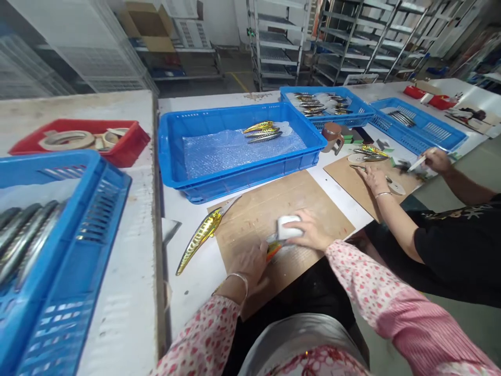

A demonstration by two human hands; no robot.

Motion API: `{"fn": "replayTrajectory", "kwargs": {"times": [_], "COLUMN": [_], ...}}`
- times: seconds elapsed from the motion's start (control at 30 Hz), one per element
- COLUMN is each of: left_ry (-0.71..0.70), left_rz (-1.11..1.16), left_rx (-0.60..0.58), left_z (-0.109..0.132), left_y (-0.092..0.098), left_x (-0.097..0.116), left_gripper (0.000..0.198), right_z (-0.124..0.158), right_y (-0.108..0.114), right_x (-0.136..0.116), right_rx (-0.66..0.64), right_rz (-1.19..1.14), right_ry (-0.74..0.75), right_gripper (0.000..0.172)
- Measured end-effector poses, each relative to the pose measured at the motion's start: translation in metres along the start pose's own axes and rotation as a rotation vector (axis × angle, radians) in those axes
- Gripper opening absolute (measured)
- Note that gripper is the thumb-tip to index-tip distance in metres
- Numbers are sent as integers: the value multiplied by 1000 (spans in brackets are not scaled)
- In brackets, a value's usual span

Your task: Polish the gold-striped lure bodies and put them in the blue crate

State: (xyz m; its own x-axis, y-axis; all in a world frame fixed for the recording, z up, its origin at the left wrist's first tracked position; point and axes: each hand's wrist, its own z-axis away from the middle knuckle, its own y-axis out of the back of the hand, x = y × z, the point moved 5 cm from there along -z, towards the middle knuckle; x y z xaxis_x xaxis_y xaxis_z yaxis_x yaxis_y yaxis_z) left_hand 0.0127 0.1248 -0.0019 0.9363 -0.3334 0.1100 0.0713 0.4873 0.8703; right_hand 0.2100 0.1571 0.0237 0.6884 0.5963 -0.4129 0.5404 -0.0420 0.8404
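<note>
My left hand (250,263) is closed on a fishing lure (273,251) with an orange and yellow side, held low over the brown cardboard sheet (250,209); most of its body is hidden by the fingers. In my right hand (311,231) is a white rounded block (288,226), gripped close to the lure's far end. Whether the block touches the lure I cannot tell. A gold, black-striped lure (199,239) with a clear lip lies to the left, partly over the cardboard's edge.
Beyond the cardboard stands a blue tray (235,185) with several lures on bubble wrap. To the left are a red tray (133,151) of tape rolls and a blue basket (105,209) of lures. On the right, a co-worker's hands (376,180) handle lures near a brown mug (331,137).
</note>
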Motion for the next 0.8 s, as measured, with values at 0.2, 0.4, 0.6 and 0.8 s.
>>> {"fn": "replayTrajectory", "kwargs": {"times": [0.2, 0.4, 0.6, 0.8], "left_ry": [-22, -29, -10, -14], "left_rz": [12, 23, 48, 186], "left_rx": [31, 13, 42, 179], "left_z": [-5, 0, -2, 9], "left_y": [-11, -3, -2, -11], "left_x": [-3, 1, 1, 0], "left_gripper": [35, 34, 32, 43], "right_z": [1, 3, -4, -12], "right_y": [7, 10, -2, 6], "right_x": [-4, -1, -10, -12], "right_rx": [47, -20, -24, 174], "right_rz": [67, -20, 110, 142], "right_ry": [-52, 10, -38, -113], "right_gripper": [41, 38, 43, 37]}}
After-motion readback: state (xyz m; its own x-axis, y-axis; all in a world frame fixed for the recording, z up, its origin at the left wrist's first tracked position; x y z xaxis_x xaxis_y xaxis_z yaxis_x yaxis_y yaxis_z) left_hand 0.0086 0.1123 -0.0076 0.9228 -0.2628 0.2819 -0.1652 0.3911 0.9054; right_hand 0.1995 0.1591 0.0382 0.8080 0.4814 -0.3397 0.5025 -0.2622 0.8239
